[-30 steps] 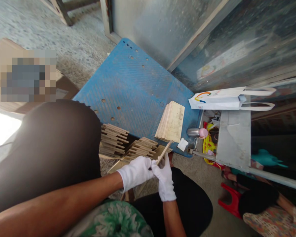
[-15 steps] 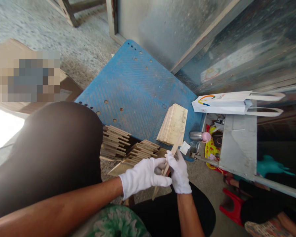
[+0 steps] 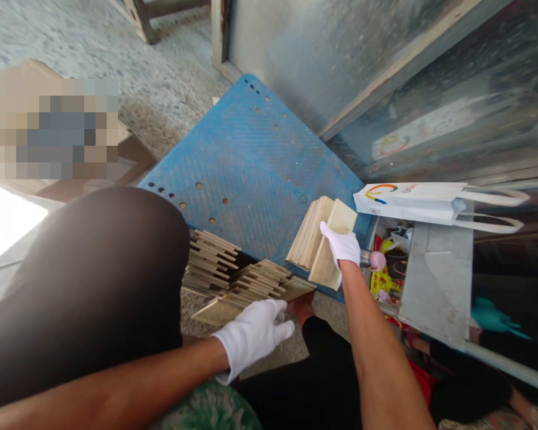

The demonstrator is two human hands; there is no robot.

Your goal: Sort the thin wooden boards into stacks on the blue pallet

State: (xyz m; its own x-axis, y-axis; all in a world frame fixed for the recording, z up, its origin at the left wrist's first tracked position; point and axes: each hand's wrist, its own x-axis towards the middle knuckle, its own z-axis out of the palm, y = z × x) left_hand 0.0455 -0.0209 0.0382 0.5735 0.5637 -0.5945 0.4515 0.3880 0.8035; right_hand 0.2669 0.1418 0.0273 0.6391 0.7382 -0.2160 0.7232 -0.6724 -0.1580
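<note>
nearest, the left hand (image 3: 253, 339), white-gloved, hung low over the lap with fingers loosely curled and nothing in it, just beside the near end of the loose wooden slats (image 3: 233, 280) fanned in two untidy heaps at the edge of the blue surface (image 3: 251, 161); one long slat jutted out beneath the heap toward the hand.

farther out, the right hand (image 3: 343, 246), also gloved, was closed on a single wooden panel (image 3: 329, 257), thumb on the face and fingers behind as far as could be told; the panel stood tilted on edge, touching the outer face of the neat stack of panels (image 3: 309, 233) that leaned on the surface.

judgement on the step: the panel looked best set flush, with its edges squared to the stack before the grip was eased, so that the leaning row would not slide or fan out; a steadying touch from the free hand seemed sensible.

containers, to the right of the surface: a white paper bag (image 3: 412, 200) with loop handles lay on its side, contents hidden; below it a cluttered gap held a metal bottle with a pink cap (image 3: 373, 259) and yellow and red wrappers, too jumbled to sort; a grey metal sheet (image 3: 434, 275) covered part of it.

farthest, a metal wall and bare concrete floor.
</note>
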